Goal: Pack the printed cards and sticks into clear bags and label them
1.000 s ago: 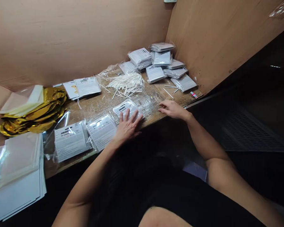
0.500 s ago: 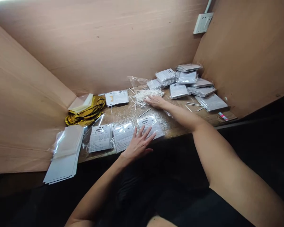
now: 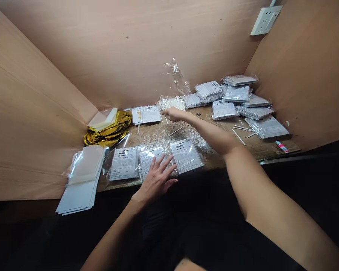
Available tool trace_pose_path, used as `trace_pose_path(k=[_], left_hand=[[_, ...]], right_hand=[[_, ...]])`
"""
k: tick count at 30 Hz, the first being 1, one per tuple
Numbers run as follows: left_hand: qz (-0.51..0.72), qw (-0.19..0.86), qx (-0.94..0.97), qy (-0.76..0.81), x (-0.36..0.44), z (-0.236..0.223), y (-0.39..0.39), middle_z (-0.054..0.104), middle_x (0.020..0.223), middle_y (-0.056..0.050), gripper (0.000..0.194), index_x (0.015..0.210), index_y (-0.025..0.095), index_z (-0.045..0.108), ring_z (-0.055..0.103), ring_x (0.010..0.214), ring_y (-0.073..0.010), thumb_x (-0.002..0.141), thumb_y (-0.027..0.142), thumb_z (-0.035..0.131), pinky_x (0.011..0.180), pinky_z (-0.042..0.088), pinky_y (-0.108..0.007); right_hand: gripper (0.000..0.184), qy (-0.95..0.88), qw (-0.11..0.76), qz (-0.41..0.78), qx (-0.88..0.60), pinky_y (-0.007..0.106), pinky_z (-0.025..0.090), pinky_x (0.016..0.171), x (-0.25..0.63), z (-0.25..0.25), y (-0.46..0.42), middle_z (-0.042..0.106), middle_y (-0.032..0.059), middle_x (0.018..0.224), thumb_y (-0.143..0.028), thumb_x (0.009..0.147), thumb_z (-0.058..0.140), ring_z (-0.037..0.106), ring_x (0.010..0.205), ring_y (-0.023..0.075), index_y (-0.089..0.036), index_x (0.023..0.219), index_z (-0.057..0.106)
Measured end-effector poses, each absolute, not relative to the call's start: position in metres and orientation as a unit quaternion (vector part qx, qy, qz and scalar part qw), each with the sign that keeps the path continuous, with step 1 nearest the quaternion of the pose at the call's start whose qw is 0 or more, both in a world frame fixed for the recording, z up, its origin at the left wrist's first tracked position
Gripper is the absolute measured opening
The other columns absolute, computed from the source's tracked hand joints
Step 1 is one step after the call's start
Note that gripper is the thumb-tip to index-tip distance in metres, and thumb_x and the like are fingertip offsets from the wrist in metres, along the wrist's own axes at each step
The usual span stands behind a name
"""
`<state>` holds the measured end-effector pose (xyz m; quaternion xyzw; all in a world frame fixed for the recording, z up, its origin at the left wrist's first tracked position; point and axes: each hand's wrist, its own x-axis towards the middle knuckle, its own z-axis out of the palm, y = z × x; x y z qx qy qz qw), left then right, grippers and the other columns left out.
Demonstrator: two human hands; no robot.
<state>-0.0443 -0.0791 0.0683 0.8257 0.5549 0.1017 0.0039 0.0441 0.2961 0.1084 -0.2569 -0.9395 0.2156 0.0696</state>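
Above bagged packets, left hand open; right hand curled, grip hidden.

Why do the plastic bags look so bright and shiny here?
In the head view, white glare shines on the clear plastic bags, and the gold foil gleams; the wide lens seems to bend the wooden wall, and below the desk is dark shadow.

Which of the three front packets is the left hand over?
The middle packet, under the left hand; the outer two lie either side.
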Motion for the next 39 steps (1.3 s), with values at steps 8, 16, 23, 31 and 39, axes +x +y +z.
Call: trace_pose_path(k=[8, 16, 23, 31, 39], left_hand=[[0.141, -0.017, 0.818, 0.557, -0.073, 0.066, -0.071, 0.051, 0.172, -0.013, 0.061, 0.156, 0.028, 0.063, 0.033, 0.167, -0.0447, 0.1, 0.052, 0.073, 0.132, 0.027, -0.076], [0.085, -0.031, 0.818, 0.568, -0.023, 0.039, -0.062, 0.035, 0.181, -0.013, 0.07, 0.168, 0.034, 0.05, 0.029, 0.166, -0.0512, 0.103, 0.054, 0.067, 0.127, 0.029, -0.081], [0.107, -0.049, 0.811, 0.573, -0.015, 0.025, -0.048, 0.05, 0.173, -0.009, 0.05, 0.159, 0.031, 0.063, 0.041, 0.162, -0.0446, 0.112, 0.041, 0.05, 0.13, 0.027, -0.077], [0.144, -0.018, 0.808, 0.571, -0.012, 0.022, -0.039, 0.056, 0.168, -0.015, 0.05, 0.157, 0.023, 0.064, 0.05, 0.157, -0.0393, 0.111, 0.033, 0.048, 0.134, 0.031, -0.066], [0.144, -0.029, 0.685, 0.714, -0.083, 0.062, -0.079, 0.031, 0.183, -0.011, 0.079, 0.167, 0.027, 0.051, 0.013, 0.171, -0.0488, 0.099, 0.065, 0.066, 0.134, 0.013, -0.078]], right_hand=[[0.031, -0.931, 0.069, 0.158, -0.321, 0.037, 0.048, 0.098, 0.129, 0.094, 0.246, 0.079, 0.0153, 0.116, -0.023, 0.108, 0.05, 0.067, 0.103, 0.0244, -0.013, 0.113, 0.079], [0.108, -0.688, 0.067, 0.026, -0.722, 0.078, 0.025, 0.118, 0.276, 0.092, 0.289, 0.022, 0.0406, 0.174, -0.075, 0.097, 0.062, 0.03, 0.153, 0.0595, -0.003, 0.17, 0.029], [0.08, -0.711, 0.103, 0.045, -0.695, 0.075, 0.037, 0.115, 0.277, 0.112, 0.232, 0.048, 0.0268, 0.156, -0.07, 0.094, 0.064, 0.05, 0.137, 0.0542, -0.016, 0.153, 0.061], [0.077, -0.782, 0.13, 0.053, -0.607, 0.066, 0.037, 0.126, 0.273, 0.04, 0.034, 0.036, 0.0168, 0.178, -0.071, 0.106, 0.047, 0.034, 0.16, 0.0478, -0.029, 0.169, 0.049], [0.078, -0.753, 0.189, 0.017, -0.63, 0.065, 0.042, 0.125, 0.307, 0.038, 0.048, 0.04, 0.0223, 0.175, -0.065, 0.108, 0.038, 0.041, 0.161, 0.0443, -0.021, 0.173, 0.042]])
